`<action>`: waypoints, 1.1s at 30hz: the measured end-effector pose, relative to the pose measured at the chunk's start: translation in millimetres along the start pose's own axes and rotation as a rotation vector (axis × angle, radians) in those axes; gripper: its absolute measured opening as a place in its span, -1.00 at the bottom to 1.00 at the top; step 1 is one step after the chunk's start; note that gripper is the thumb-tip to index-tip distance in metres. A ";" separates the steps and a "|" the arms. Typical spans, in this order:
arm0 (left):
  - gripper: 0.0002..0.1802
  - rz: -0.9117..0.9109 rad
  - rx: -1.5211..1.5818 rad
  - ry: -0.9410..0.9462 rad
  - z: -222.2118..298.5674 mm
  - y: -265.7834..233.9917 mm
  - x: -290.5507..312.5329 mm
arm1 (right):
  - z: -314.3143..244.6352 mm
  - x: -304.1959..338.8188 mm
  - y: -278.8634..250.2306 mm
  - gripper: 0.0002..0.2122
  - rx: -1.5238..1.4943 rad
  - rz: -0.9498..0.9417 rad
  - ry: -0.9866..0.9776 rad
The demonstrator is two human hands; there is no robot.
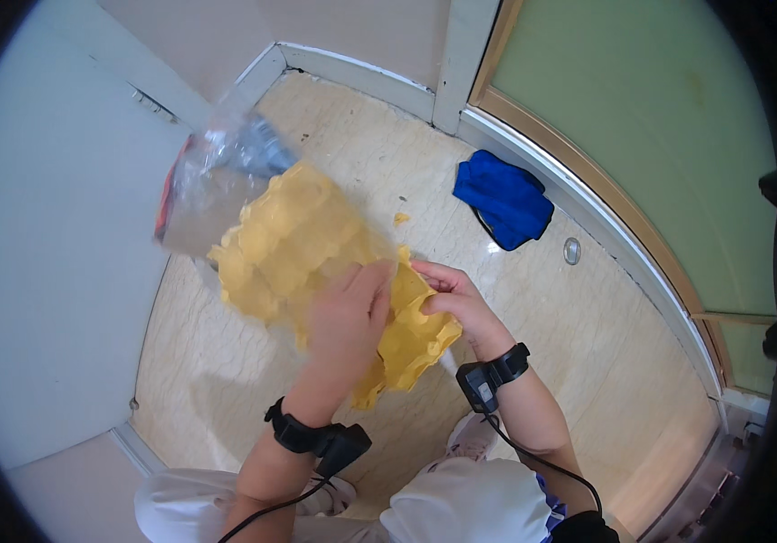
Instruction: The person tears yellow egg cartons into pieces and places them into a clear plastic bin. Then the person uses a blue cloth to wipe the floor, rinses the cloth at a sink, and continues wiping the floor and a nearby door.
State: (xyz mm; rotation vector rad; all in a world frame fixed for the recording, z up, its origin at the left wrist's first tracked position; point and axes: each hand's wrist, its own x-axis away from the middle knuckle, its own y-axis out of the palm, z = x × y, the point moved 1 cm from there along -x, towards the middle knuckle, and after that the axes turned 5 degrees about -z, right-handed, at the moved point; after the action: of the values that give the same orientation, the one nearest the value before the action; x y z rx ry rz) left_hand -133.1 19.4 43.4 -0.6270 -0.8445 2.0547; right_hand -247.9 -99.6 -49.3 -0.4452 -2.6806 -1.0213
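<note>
Yellow moulded tray [293, 217], ragged-edged, was held over the marbled floor [587, 335]. Right grip [447, 294]: thumb and fingers pinched closed on the tray's right part. Left grip [348, 312]: blurred, fingers curled closed on it near the middle. Clear plastic bag [217, 176] stood far left, just beyond. Yellow scrap [401, 218] lay at far centre, blue cloth [502, 195] far right.

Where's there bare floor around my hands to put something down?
Widest: floor right of your right forearm, below the oval metal piece. Smaller: lower left of the bumpy yellow tray, toward the white door. Crowded: upper left, where the clear plastic bag sits beside the tray.
</note>
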 end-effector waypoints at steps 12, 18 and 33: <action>-0.70 -0.034 -0.051 0.080 -15.6 -35.8 -7.0 | 29.8 25.7 -39.4 -0.33 -0.245 0.084 -0.090; -0.69 0.198 -0.314 0.027 -39.4 -41.3 -8.3 | 41.5 26.6 -37.2 -0.35 -0.215 0.124 -0.124; -0.70 -0.153 -0.251 -0.182 -27.1 -3.9 11.0 | 26.3 -23.1 -7.1 -0.43 -0.052 0.181 -0.076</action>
State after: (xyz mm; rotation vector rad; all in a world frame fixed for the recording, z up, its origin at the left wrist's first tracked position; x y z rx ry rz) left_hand -118.9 39.5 27.2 -0.4965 -1.2314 1.9028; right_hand -232.1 -91.4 -80.2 -0.7361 -2.6256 -1.0416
